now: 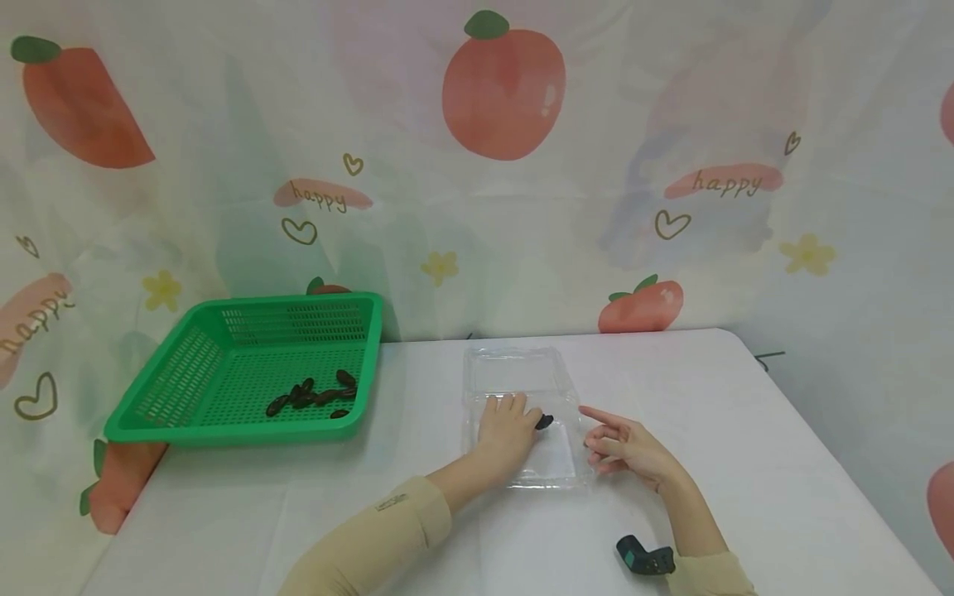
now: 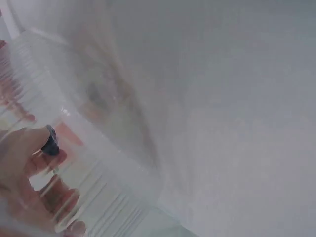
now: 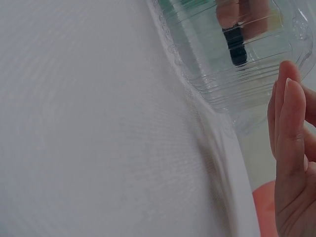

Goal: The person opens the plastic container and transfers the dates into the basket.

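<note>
My left hand (image 1: pixel 508 430) reaches into a clear plastic clamshell box (image 1: pixel 555 459), which stands with its lid (image 1: pixel 511 371) folded back. Between thumb and fingers it pinches a small, dark, elongated piece (image 1: pixel 545 422), like a date. Through the box's ribbed clear wall the left wrist view shows the same piece (image 2: pixel 51 142). Just outside the box's right side is my right hand (image 1: pixel 629 447), holding nothing. Its index finger points toward the rim, and in the right wrist view its fingers (image 3: pixel 292 123) look fairly straight, right by the box's wall.
To the left stands a green perforated basket (image 1: pixel 363 348) with several dark oval pieces (image 1: pixel 304 396) gathered at its front right. A small black device (image 1: pixel 644 556) sits by the right wrist. Behind the white-covered table (image 1: pixel 701 389) hangs a fruit-printed curtain (image 1: pixel 402 124).
</note>
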Demonstrator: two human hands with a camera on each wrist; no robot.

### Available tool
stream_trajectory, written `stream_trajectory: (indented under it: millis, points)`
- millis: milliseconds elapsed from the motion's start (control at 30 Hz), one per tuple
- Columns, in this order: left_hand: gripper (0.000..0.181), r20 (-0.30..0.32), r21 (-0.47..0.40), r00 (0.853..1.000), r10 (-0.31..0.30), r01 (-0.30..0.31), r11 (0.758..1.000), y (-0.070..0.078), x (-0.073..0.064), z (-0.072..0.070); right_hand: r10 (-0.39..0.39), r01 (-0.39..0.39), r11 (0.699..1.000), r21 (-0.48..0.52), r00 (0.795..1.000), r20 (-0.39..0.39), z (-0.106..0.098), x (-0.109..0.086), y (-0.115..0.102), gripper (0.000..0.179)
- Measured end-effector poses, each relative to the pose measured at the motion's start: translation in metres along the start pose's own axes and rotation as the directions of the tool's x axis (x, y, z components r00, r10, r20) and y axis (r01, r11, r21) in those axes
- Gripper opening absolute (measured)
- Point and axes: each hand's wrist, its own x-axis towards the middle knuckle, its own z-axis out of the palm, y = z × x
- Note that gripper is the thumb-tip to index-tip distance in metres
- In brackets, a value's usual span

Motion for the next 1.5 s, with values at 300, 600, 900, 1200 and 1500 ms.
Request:
stream_trajectory:
  millis: [300,600,900,1200,1500]
  points:
    - [0.023,-0.088,-0.035,0.994,-0.059,0.056,0.998,-0.024,-0.010,-0.012,-0.018,0.018,1.000,0.007,1.000,0.005,-0.002,-0.003,0.003,0.066]
    - [0.020,-0.201,-0.079,0.961,-0.190,0.177,0.981,-0.067,-0.020,-0.023,-0.031,0.031,0.999,0.020,0.999,0.020,-0.001,-0.003,0.003,0.065]
    - [0.019,-0.305,-0.134,0.889,-0.343,0.316,0.939,-0.115,-0.028,-0.022,-0.027,0.026,0.999,0.027,0.999,0.023,-0.001,-0.002,0.004,0.066]
    - [0.023,-0.268,-0.200,0.852,-0.450,0.408,0.891,-0.167,-0.048,-0.024,-0.019,0.018,0.999,0.033,1.000,0.022,-0.001,-0.001,0.003,0.066]
    - [0.024,-0.236,-0.303,0.791,-0.564,0.492,0.816,-0.215,-0.069,-0.018,-0.006,0.006,1.000,0.014,1.000,0.014,0.000,0.000,0.000,0.066]
